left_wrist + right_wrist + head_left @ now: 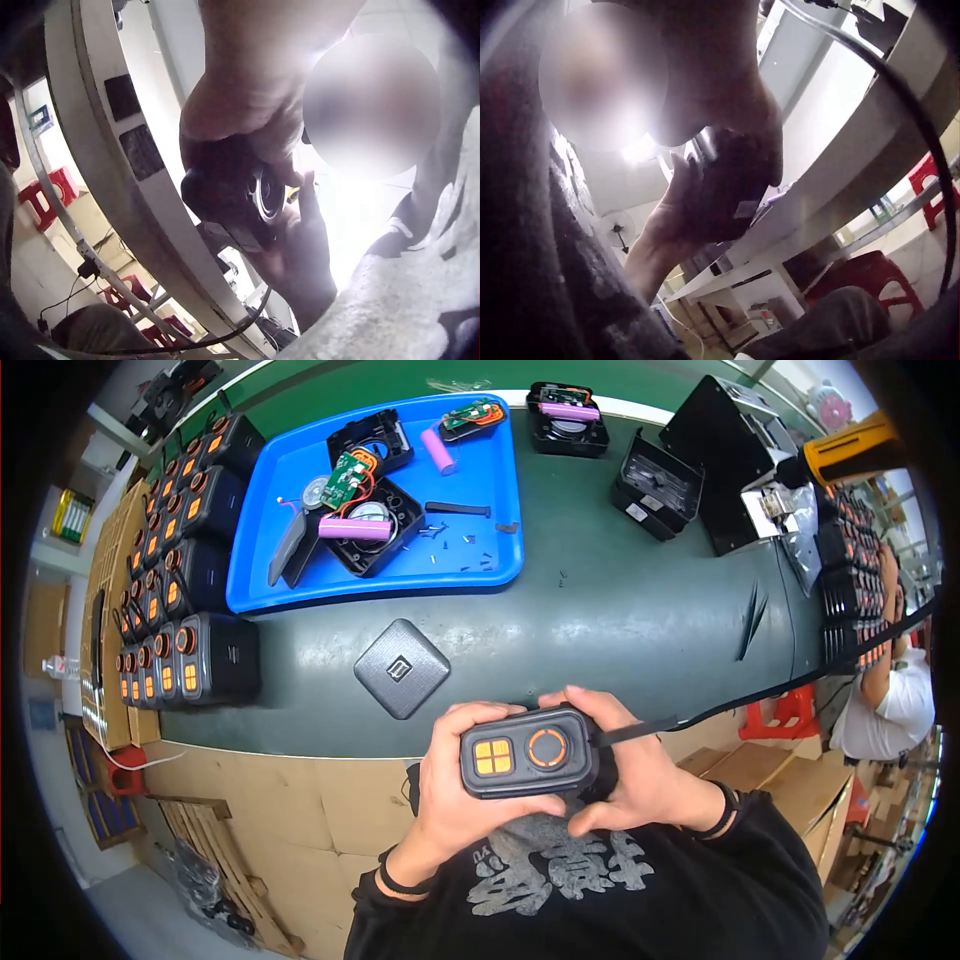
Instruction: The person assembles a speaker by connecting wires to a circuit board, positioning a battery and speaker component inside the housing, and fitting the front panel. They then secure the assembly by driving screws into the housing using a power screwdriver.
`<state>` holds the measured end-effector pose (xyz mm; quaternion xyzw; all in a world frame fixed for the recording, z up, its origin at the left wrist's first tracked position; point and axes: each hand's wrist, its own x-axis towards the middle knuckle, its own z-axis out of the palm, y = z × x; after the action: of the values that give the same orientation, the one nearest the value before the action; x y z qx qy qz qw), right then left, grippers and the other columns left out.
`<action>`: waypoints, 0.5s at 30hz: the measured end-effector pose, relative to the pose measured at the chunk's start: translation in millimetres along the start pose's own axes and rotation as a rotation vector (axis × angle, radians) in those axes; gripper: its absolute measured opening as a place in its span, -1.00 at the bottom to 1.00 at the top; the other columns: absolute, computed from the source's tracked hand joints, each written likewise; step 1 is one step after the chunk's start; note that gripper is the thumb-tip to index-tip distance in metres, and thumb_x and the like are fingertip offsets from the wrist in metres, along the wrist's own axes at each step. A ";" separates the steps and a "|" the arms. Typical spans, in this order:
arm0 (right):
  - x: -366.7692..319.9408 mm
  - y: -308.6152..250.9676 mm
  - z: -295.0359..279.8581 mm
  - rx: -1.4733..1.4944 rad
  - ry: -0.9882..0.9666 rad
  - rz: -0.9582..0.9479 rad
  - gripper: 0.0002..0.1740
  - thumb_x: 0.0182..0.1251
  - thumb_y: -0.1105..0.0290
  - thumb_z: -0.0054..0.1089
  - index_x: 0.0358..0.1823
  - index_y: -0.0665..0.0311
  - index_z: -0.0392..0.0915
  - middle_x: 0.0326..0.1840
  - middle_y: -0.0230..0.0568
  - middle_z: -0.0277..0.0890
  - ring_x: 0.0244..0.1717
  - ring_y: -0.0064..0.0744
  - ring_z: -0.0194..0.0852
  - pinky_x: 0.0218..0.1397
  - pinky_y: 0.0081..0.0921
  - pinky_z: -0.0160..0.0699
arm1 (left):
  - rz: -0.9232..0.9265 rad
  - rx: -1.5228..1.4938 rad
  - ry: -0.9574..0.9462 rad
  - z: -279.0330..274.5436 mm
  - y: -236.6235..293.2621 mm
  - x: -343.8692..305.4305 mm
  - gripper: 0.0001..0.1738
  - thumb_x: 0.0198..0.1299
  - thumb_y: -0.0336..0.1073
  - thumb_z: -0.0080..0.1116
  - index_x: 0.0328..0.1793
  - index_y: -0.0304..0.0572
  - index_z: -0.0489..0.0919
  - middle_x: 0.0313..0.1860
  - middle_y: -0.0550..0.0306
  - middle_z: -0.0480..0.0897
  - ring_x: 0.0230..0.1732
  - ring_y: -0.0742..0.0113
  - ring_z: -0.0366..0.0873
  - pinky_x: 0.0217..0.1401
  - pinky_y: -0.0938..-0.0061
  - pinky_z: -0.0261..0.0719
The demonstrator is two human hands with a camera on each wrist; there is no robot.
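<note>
A black boxy device [525, 785] with an orange four-square panel and an orange ring is held over the table's near edge, its marked face toward the head camera. My left hand [450, 790] grips its left end, fingers along the far side and thumb along the near side. The right hand [640, 770] holds the other end, and a dark strap [637, 731] sticks out past its fingers. In the left wrist view, a round ringed part shows on the device [225, 195]. On the table, beyond the left hand, lies a square black textured panel [425, 660] with a logo.
A blue tray [375, 598] holds opened housings, pink battery cells, circuit boards and screws. Rows of similar finished devices [225, 655] stand at the left. An opened housing [568, 435] and a black bin [655, 490] sit at the back. Another person [885, 705] is at right.
</note>
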<state>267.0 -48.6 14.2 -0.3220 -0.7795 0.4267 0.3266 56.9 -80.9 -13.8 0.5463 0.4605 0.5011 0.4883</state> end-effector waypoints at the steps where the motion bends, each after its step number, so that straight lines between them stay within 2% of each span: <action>1: -0.2 -0.5 6.7 -0.056 0.096 -0.043 0.19 0.01 -0.21 0.53 0.46 0.47 0.15 0.20 0.19 0.49 0.16 0.20 0.53 0.23 -0.06 0.50 | 0.082 -0.018 0.006 3.1 0.1 -1.1 0.09 -0.45 -0.07 0.79 0.23 -0.25 0.35 0.10 -0.11 0.59 0.12 0.09 0.63 0.16 0.30 0.64; 2: -0.8 1.9 12.6 -0.055 0.108 -0.036 0.19 0.01 -0.21 0.53 0.46 0.47 0.15 0.20 0.19 0.49 0.16 0.20 0.53 0.23 -0.06 0.50 | 0.166 -0.038 0.012 5.2 -0.4 -1.2 0.12 -0.48 -0.04 0.79 0.24 -0.26 0.35 0.09 -0.13 0.59 0.10 0.07 0.63 0.14 0.28 0.64; 3: -2.0 6.3 18.7 0.011 0.165 -0.023 0.18 0.01 -0.25 0.50 0.43 0.47 0.18 0.17 0.18 0.50 0.13 0.19 0.55 0.19 -0.08 0.52 | 0.232 0.037 0.020 6.4 -3.5 -1.0 0.14 -0.43 0.15 0.70 0.24 -0.29 0.33 0.06 -0.15 0.58 0.10 0.02 0.62 0.15 0.24 0.62; 4: -2.6 9.4 24.2 0.079 0.220 -0.012 0.17 0.02 -0.29 0.47 0.41 0.48 0.21 0.13 0.17 0.52 0.09 0.18 0.57 0.15 -0.10 0.55 | 0.228 0.038 0.007 9.1 -6.5 -0.9 0.14 -0.43 0.15 0.70 0.24 -0.29 0.33 0.06 -0.15 0.58 0.10 0.02 0.62 0.15 0.24 0.62; 5: -1.4 10.8 28.4 0.099 0.267 -0.015 0.11 0.03 -0.36 0.40 0.32 0.45 0.29 0.09 0.15 0.53 0.04 0.17 0.59 0.09 -0.10 0.57 | 0.271 -0.026 0.050 13.0 -9.3 -1.2 0.15 -0.38 0.25 0.63 0.24 -0.30 0.32 0.07 -0.17 0.58 0.10 0.02 0.61 0.17 0.22 0.61; 7: 0.8 16.7 29.3 0.114 0.281 -0.072 0.09 0.03 -0.37 0.39 0.29 0.44 0.31 0.08 0.14 0.54 0.03 0.16 0.60 0.08 -0.10 0.58 | 0.353 -0.093 0.109 17.9 -13.3 -0.6 0.17 -0.27 0.45 0.44 0.25 -0.32 0.30 0.08 -0.19 0.57 0.10 0.00 0.59 0.20 0.20 0.59; 10: 6.3 20.9 25.7 0.111 0.295 -0.151 0.03 0.05 -0.39 0.37 0.22 0.41 0.36 0.05 0.11 0.55 0.00 0.13 0.61 0.05 -0.10 0.59 | 0.453 -0.112 0.119 22.4 -17.5 5.0 0.14 -0.24 0.43 0.45 0.25 -0.33 0.30 0.09 -0.21 0.56 0.11 0.00 0.59 0.20 0.20 0.59; 15: 12.1 24.4 16.8 0.066 0.264 -0.199 -0.06 0.03 -0.34 0.41 0.11 0.39 0.44 -0.05 0.03 0.58 -0.11 0.08 0.63 -0.08 -0.15 0.62 | 0.433 -0.102 0.133 24.6 -20.0 4.8 0.09 -0.18 0.42 0.45 0.21 -0.32 0.31 0.07 -0.24 0.57 0.09 0.02 0.61 0.19 0.21 0.61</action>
<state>252.3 -36.3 -11.4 -0.2853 -0.7435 0.3716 0.4771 81.5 -75.9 -33.8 0.5727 0.3380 0.6515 0.3650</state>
